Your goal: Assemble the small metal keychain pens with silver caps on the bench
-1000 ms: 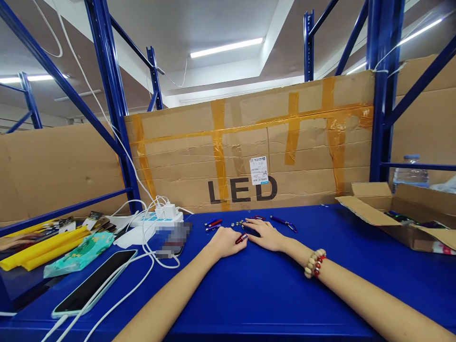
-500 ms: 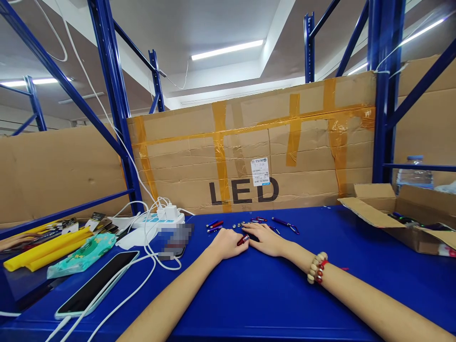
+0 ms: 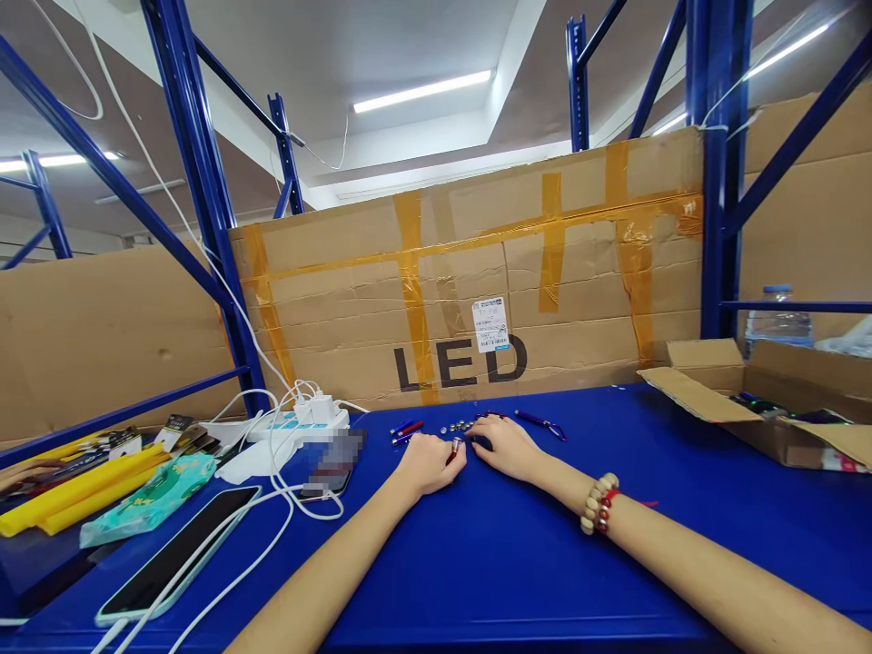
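My left hand (image 3: pixel 426 465) is closed around a short red metal tube (image 3: pixel 455 447) with a silver end, the end pointing up between thumb and forefinger. Just to its right, my right hand (image 3: pixel 508 447) lies low over the table, palm down, fingers spread and bent, fingertips beside several small round silver pieces (image 3: pixel 455 428). Whether a fingertip touches one is too small to tell. Left of these lie slim blue and red metal tubes (image 3: pixel 407 427). A dark blue tube with a clip (image 3: pixel 541 422) rests behind my right hand, and more small pieces are partly hidden by its fingers.
An open cardboard box (image 3: pixel 769 434) with dark items stands at right. A phone (image 3: pixel 181 549) with white cables, a power strip (image 3: pixel 320 420), a second phone and yellow rolls (image 3: pixel 95 490) lie at left. Another person's hand (image 3: pixel 27 474) shows at the left edge. Cardboard (image 3: pixel 341 318) walls the back.
My left hand has turned the red tube so its silver end points up. My right hand has drawn slightly away from the left, its fingers lifting. The view has shifted a little.
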`<control>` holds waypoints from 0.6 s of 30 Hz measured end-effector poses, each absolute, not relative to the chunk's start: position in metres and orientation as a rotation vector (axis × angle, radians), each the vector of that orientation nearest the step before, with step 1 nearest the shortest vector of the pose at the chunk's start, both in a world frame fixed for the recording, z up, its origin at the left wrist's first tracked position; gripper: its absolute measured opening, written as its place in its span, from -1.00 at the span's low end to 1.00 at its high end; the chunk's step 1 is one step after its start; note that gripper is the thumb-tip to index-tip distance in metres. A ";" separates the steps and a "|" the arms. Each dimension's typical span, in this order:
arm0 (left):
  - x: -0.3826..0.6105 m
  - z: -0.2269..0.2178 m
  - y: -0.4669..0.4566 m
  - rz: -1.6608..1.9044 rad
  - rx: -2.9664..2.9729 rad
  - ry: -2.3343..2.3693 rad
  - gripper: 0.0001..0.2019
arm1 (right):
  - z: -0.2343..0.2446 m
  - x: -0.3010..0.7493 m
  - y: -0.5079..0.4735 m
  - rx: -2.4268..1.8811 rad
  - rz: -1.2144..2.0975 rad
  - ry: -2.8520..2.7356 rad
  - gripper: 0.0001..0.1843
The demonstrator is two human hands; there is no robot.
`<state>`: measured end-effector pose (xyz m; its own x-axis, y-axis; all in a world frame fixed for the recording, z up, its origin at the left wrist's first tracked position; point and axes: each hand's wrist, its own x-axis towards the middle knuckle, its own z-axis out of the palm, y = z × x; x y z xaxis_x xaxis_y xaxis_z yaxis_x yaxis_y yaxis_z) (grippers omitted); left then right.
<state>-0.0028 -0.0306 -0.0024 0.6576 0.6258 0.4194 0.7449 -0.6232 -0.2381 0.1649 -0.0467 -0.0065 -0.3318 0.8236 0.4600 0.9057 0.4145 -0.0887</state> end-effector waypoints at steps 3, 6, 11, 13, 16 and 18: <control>-0.003 -0.002 -0.030 -0.376 -2.487 -1.055 -0.51 | -0.005 0.165 -0.047 -1.500 -0.280 -2.230 -0.73; -0.003 -0.002 -0.028 -0.348 -2.521 -1.011 -0.49 | -0.005 0.166 -0.046 -1.498 -0.283 -2.217 -0.72; -0.004 -0.003 -0.025 -0.296 -2.541 -0.976 -0.50 | -0.007 0.168 -0.044 -1.488 -0.272 -2.205 -0.71; -0.005 -0.003 -0.025 -0.288 -2.545 -0.972 -0.50 | -0.007 0.167 -0.044 -1.489 -0.257 -2.199 -0.71; -0.005 -0.003 -0.025 -0.293 -2.563 -0.952 -0.51 | -0.007 0.167 -0.045 -1.500 -0.226 -2.195 -0.71; -0.006 -0.003 -0.025 -0.286 -2.566 -0.925 -0.52 | -0.006 0.167 -0.045 -1.505 -0.211 -2.200 -0.71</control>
